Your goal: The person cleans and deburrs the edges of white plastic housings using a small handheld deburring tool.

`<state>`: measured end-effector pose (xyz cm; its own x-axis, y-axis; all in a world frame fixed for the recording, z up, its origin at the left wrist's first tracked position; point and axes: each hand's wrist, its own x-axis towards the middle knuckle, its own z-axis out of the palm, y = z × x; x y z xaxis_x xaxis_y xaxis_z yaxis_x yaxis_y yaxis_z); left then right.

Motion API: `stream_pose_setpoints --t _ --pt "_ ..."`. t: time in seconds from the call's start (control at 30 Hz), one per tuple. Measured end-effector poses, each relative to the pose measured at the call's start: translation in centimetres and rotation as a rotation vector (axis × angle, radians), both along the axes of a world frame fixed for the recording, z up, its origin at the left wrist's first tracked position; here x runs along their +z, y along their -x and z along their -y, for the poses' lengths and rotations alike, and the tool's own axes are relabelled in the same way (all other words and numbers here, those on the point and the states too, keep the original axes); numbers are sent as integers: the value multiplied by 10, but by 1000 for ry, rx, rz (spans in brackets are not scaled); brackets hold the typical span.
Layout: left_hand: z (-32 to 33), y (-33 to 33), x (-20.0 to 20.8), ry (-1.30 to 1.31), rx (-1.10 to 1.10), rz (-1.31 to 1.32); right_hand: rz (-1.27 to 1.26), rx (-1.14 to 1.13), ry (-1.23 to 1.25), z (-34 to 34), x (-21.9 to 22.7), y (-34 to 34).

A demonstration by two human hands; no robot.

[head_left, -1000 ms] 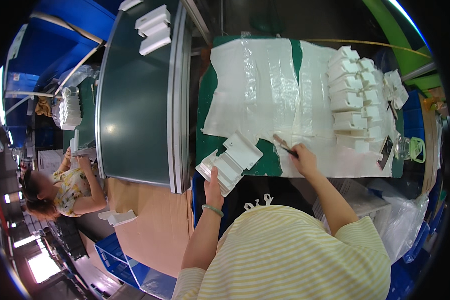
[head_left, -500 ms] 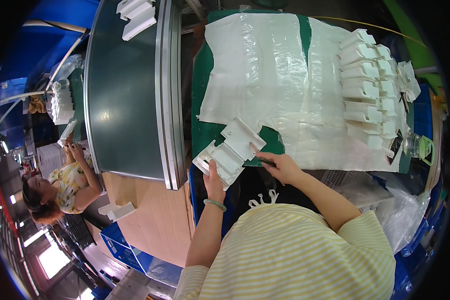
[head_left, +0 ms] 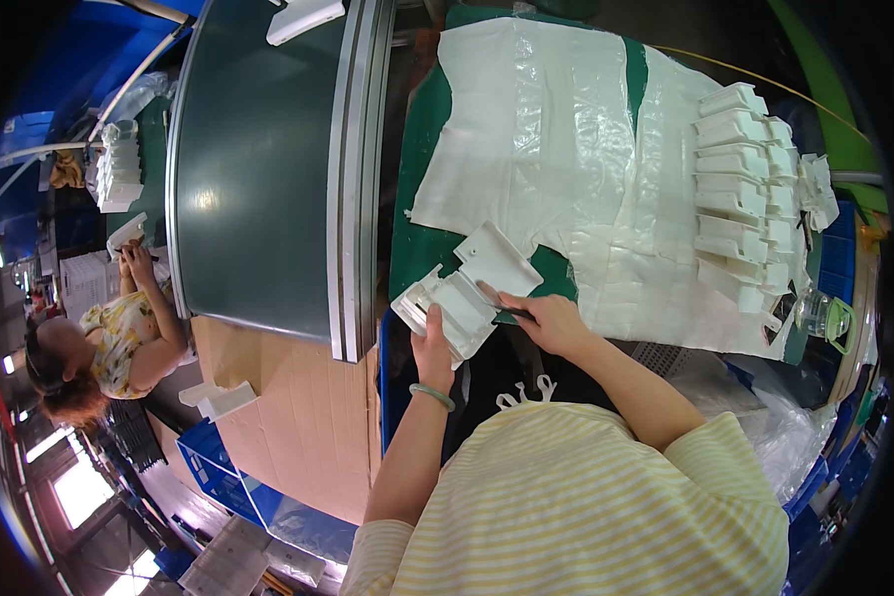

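My left hand grips a white moulded plastic part by its near left side, thumb on top. The part is made of two hinged-looking panels; its flatter panel points away to the right. In my right hand is a slim dark-handled knife-like tool, closed in the fingers. Its narrow tip lies against the part near the joint between the panels; the exact tip is hard to make out. The part is held over the near edge of a green worktable.
White padded sheeting covers most of the table. Several similar white parts stand in rows at right, beside a clear green-lidded jar. Left lies a dark green conveyor carrying a white part; beyond it a co-worker handles another.
The tool has moved left across the part, from the flatter panel toward the joint. My left hand still grips the part. The whole view has shifted slightly.
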<state>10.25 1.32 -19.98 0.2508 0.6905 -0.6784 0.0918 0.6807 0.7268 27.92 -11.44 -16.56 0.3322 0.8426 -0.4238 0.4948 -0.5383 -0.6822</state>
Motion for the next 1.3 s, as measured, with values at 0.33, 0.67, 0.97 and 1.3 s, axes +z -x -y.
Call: stream_pose_setpoints --t 0.33,0.67,0.97,1.3 --pt "1 -1 1 -21 30 5 -102 4 61 3 2 0" --pt "0 1 -4 -14 42 5 39 -244 -139 -14 -2 -15" --pt "0 -5 5 14 18 54 72 258 123 -95 11 -92" --pt "0 -6 6 -27 4 27 48 452 171 -123 20 -103"
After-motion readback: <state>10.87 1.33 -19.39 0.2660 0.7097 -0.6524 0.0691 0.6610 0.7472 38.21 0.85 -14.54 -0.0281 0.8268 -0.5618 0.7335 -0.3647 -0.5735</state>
